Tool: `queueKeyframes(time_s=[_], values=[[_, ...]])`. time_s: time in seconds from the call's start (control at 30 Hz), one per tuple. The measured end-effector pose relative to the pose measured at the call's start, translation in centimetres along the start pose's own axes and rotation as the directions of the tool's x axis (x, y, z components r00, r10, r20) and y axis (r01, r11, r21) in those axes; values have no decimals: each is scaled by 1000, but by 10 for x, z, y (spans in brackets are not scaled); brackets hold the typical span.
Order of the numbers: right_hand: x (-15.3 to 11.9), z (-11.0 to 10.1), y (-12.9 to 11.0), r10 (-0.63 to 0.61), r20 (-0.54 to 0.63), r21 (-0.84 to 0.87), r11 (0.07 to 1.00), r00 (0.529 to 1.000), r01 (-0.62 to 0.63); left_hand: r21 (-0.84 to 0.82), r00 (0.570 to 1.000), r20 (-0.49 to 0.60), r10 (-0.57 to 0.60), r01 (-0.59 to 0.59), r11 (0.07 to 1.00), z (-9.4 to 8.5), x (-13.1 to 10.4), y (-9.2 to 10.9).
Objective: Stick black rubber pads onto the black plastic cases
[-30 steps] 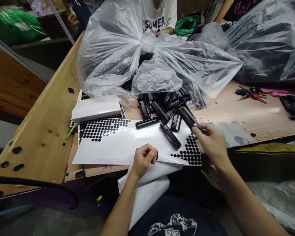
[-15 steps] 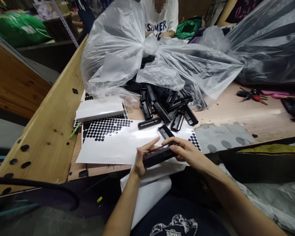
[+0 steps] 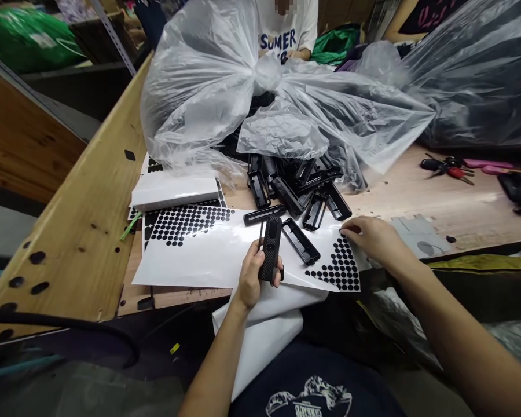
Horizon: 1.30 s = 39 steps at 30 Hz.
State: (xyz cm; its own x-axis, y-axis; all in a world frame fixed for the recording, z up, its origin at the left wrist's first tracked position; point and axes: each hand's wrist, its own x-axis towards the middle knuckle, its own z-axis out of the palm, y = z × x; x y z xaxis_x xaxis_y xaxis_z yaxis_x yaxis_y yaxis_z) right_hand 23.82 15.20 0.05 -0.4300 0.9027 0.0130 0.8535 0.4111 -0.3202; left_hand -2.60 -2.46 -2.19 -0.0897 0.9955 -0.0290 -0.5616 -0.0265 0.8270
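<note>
My left hand (image 3: 252,277) is closed around a black plastic casing (image 3: 270,249) with a ribbed, carbon-like face, held upright over the white sticker sheet (image 3: 217,263). At the sheet's right end, my right hand (image 3: 371,236) pinches at the top of a group of round black stickers (image 3: 341,266). Whether a sticker is between its fingertips is too small to make out. Between the hands, an open-backed black casing (image 3: 301,241) lies on the sheet. Behind it is a heap of similar black casings (image 3: 293,191).
Large clear plastic bags (image 3: 200,87) bulge behind the heap. A white paper stack (image 3: 176,191) sits at the left, beside a wooden side board (image 3: 99,185). Keys (image 3: 447,168) lie at the right. A person in a white shirt (image 3: 306,26) is across the table.
My right hand has let go of the casing and moved right to the round stickers. My left hand alone now holds the casing, turned from lying sideways to upright.
</note>
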Motion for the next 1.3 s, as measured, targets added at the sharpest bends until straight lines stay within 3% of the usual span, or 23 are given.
queueKeyframes(time_s=[0.1,0.2,0.3,0.33,0.4,0.47,0.57,0.67,0.93,1.3], values=[[10,-6,4,-13,55,-10,1000,998,14,-20,1000,-6,22,-22,1000,0,0,-1],[13,-22,-7,0,69,-9,1000,998,1,-19,1000,-21,17,-18,1000,1,1,-2],[2,-35,-46,-8,66,262,965,998,-10,-17,1000,-29,13,-13,1000,2,1,-2],[-3,-36,-64,-18,93,430,902,995,-24,-19,999,-30,14,-15,1000,2,1,-1],[-13,-31,-100,-56,247,715,685,967,-143,-18,999,-32,19,-19,1000,2,1,-1],[-19,-19,-131,-75,355,814,515,932,-269,-8,999,-36,23,-24,1000,3,1,0],[-19,0,-156,-67,412,836,424,909,-348,30,999,-40,37,-36,999,2,1,-1],[-16,6,-163,-72,390,846,423,918,-326,54,998,-46,50,-48,997,2,1,-3],[-16,-2,-168,-66,352,843,455,934,-286,60,997,-67,43,-39,997,3,1,-3],[-22,0,-171,-61,181,783,612,982,-106,72,997,-69,36,-31,997,1,0,-4]])
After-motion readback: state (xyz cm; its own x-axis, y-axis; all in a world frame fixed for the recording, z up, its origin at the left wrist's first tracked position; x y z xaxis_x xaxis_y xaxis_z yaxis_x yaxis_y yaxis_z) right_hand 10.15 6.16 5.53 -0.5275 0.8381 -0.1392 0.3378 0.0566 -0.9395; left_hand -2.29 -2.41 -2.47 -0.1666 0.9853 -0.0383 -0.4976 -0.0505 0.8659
